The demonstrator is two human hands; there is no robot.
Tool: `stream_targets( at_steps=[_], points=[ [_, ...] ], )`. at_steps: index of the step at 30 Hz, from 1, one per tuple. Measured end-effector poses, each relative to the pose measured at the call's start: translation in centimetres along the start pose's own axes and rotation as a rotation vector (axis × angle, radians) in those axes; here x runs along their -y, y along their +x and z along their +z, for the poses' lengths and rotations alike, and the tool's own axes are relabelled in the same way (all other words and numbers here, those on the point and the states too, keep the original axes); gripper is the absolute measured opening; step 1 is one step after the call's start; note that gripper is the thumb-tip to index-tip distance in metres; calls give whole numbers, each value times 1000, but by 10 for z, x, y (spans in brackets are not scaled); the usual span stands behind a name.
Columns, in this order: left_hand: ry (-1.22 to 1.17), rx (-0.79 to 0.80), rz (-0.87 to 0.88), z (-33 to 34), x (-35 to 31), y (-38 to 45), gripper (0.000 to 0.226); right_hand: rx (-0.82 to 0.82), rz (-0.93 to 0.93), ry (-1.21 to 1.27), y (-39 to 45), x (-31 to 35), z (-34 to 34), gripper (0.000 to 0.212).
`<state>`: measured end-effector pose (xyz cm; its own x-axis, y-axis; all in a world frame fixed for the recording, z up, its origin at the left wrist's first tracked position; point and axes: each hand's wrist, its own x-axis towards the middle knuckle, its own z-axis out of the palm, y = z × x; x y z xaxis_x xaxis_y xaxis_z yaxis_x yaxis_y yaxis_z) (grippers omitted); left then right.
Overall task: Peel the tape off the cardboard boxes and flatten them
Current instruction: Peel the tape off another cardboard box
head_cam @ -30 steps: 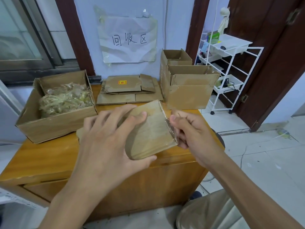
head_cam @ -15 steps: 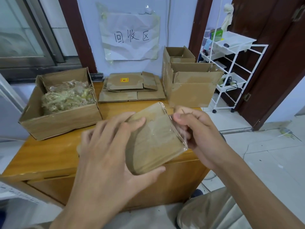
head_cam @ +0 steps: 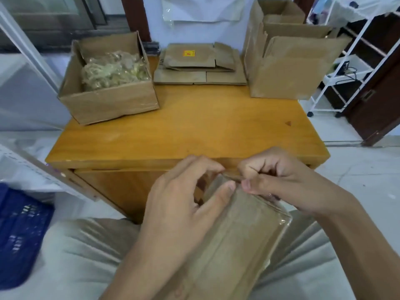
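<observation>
A small cardboard box (head_cam: 233,241) wrapped in clear tape lies over my lap, in front of the wooden table (head_cam: 186,126). My left hand (head_cam: 184,208) grips its far left end, thumb pressed on the top face. My right hand (head_cam: 279,182) has its fingers curled and pinches the far top edge of the box, where the tape ends. Whether any tape is lifted there I cannot tell.
On the table stand an open box of crumpled tape (head_cam: 108,76) at the back left, a stack of flattened cardboard (head_cam: 199,63) at the back middle, and two open boxes (head_cam: 287,57) at the back right. A white rack (head_cam: 350,61) stands right, a blue crate (head_cam: 19,241) lower left.
The box and both hands have come down from above the table to my lap. The view has tilted downward. My right hand has closed onto the box's far edge.
</observation>
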<state>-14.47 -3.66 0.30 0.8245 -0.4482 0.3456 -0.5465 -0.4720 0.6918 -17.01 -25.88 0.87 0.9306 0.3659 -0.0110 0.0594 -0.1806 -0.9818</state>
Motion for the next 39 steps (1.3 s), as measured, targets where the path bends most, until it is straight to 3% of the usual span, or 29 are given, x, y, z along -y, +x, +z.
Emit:
stream_targets(
  at_steps=[3,6,10,12,15,21,25,28,33,36,39],
  points=[
    [10,113,-7,5,18,2,11,49,43,-41,1,-17,7,45],
    [124,215,76,4,30,7,16,73,59,-95,4,-26,9,48],
    [185,230,132,1,39,18,30,40,51,-148,9,-29,8,44],
    [151,201,131,3,44,22,33,-23,48,-235,13,-29,4,42],
    [112,113,99,9,51,23,29,-108,-11,-552,16,-29,5,37],
    [20,1,-94,21,49,11,31,-522,-103,-1095,8,-32,46,32],
    [128,-21,-123,34,52,1,24,-561,-139,-1277,9,-45,64,36],
    [181,48,-49,44,60,0,17,-525,-150,-1338,12,-57,66,26],
    [238,242,-5,45,68,3,32,-469,-126,-1342,15,-66,63,24],
    [61,176,-122,35,74,3,11,-548,-117,-1331,17,-68,57,32],
    [-16,63,-273,32,74,-2,28,-625,-96,-1234,18,-63,53,36]
  ],
)
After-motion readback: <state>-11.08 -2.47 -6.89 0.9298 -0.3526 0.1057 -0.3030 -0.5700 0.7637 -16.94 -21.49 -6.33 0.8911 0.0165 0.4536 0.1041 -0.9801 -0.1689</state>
